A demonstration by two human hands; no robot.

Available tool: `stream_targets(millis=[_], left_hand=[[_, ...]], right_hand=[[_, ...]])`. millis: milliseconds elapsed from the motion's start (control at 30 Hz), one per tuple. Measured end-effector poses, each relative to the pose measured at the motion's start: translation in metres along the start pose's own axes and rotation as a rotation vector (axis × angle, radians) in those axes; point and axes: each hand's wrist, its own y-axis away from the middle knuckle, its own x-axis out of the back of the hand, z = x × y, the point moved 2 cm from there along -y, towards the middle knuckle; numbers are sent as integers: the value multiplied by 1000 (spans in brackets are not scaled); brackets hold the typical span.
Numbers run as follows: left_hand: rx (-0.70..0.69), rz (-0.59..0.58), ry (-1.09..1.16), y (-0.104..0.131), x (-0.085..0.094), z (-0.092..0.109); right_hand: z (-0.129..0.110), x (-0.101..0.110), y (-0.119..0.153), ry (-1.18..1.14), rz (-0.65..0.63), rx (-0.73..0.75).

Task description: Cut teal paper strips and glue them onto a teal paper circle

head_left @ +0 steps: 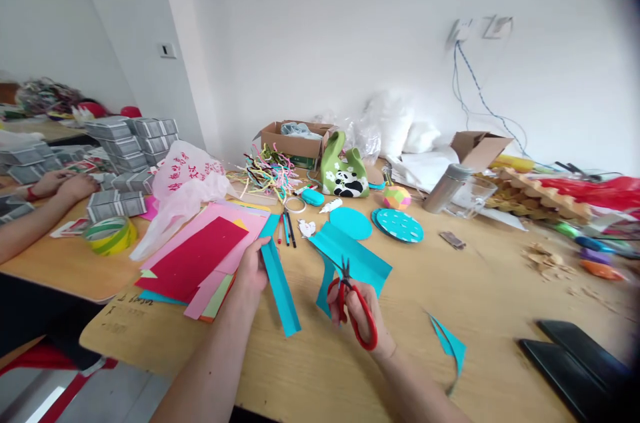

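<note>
My left hand [254, 265] grips a long, creased strip of blue paper [281, 289], which hangs down towards the table's front. In my right hand [363, 309] is a pair of red-handled scissors [369, 323], with my fingers through the loops and the dark blades pointing away from me. Behind the scissors lies a larger cut sheet of blue paper [357, 256], partly hidden by the hand. A blue paper circle [351, 223] and a patterned blue disc [400, 225] rest just beyond it. Strip and scissors are apart.
Coloured paper sheets [200, 256] are stacked on the left, beside yellow-green tape [110, 235]. Pens [289, 229], a panda bag [345, 173] and a metal bottle [447, 189] stand farther back. Blue scraps [450, 341] and dark phone-like slabs [565, 369] lie right. Another person's hands [75, 186] are far left.
</note>
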Motion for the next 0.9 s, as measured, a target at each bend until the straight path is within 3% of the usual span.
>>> stream_targets(millis=[200, 367, 533, 667, 900], left_hand=[[9, -64, -18, 3, -4, -1], [25, -102, -56, 7, -6, 0], [41, -128, -93, 9, -9, 3], [34, -115, -122, 8, -9, 1], [11, -129, -135, 7, -10, -4]], right_hand=[[-39, 18, 22, 113, -299, -323], [-73, 30, 54, 565, -408, -399], [-88, 37, 90, 995, -372, -446], [-94, 51, 117, 1263, -238, -501], [-78, 73, 141, 1669, -73, -414]])
